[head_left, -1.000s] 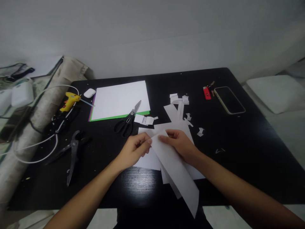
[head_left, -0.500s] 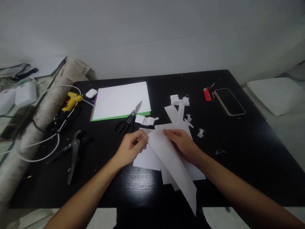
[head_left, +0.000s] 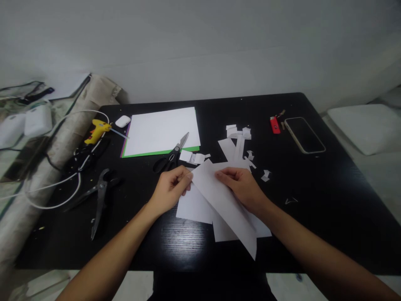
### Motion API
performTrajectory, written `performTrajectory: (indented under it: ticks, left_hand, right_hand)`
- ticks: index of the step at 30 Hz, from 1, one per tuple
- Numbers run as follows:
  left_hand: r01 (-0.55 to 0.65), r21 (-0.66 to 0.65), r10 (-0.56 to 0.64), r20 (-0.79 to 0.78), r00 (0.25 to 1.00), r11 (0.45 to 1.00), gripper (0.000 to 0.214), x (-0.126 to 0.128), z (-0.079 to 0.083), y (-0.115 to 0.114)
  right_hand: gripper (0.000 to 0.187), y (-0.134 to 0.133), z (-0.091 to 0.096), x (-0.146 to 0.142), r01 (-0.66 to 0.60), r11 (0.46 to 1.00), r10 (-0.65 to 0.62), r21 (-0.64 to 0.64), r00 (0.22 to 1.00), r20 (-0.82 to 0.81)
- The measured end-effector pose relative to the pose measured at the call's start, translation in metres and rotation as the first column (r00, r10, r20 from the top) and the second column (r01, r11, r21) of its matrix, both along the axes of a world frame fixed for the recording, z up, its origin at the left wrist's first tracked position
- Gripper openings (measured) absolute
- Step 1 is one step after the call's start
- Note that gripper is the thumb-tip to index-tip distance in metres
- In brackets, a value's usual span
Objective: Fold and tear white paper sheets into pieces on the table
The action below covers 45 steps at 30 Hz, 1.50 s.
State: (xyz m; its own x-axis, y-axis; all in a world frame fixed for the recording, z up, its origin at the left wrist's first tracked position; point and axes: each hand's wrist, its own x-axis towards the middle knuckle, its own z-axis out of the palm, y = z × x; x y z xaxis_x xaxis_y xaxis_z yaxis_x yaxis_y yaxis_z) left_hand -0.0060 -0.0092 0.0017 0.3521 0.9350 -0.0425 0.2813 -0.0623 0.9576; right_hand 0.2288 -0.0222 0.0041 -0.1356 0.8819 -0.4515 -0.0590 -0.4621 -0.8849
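Observation:
A long white strip of paper (head_left: 224, 205) slants across the middle, its lower end pointing toward me. My left hand (head_left: 173, 187) pinches its left edge between thumb and fingers. On its other side, my right hand (head_left: 242, 187) is closed on the upper right edge of the same paper, thumb on top. Beneath lie white paper sheets (head_left: 194, 207), flat on the black table. Black-handled scissors (head_left: 173, 156) rest just beyond my left hand, beside a small folded paper piece (head_left: 194, 157). Past my right hand are folded paper strips (head_left: 236, 144) and small scraps (head_left: 266, 175).
A stack of white and coloured sheets (head_left: 163, 129) lies at the back left. Left of it are a yellow glue gun (head_left: 97, 129), a white earbud case (head_left: 123, 121) and dark pliers (head_left: 100, 196). A red lighter (head_left: 275, 125) and a phone (head_left: 305, 134) lie at the right.
The strip's lower end has drawn up and away from the near edge, and its upper corner now shows between my hands. My left hand has shifted slightly left; both still grip the paper.

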Motion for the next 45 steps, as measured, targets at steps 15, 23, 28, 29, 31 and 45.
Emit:
performTrajectory:
  ticks: [15,23,28,29,31,45]
  left_hand:
    - [-0.052,-0.037,0.053,0.027,0.998,0.998,0.034,0.0,-0.002,0.002]
    - [-0.042,-0.1,0.05,0.079,0.996,0.994,0.031,-0.004,-0.002,0.004]
    - [0.098,-0.234,-0.056,0.178,0.982,0.967,0.025,-0.007,0.006,0.007]
    - [0.126,-0.265,-0.078,0.183,0.98,0.956,0.024,-0.005,0.007,0.007]
    - [0.152,-0.299,-0.111,0.148,0.983,0.942,0.024,-0.001,0.008,0.005]
    - [0.089,-0.45,-0.03,0.136,0.99,0.889,0.034,0.001,0.001,0.002]
  right_hand:
    - [0.026,0.001,0.002,0.0,-0.06,0.997,0.063,-0.049,0.997,0.042]
    - [0.028,0.001,0.003,0.0,-0.091,0.995,0.093,-0.049,0.995,0.047]
    - [0.031,-0.004,0.005,-0.002,-0.256,0.966,0.254,0.015,0.962,0.102]
    - [0.031,-0.005,0.006,-0.003,-0.297,0.955,0.292,0.025,0.949,0.118]
    - [0.031,-0.008,0.005,-0.006,-0.365,0.93,0.358,0.033,0.924,0.138]
    - [0.032,-0.009,0.004,-0.008,-0.439,0.896,0.422,0.068,0.889,0.18]
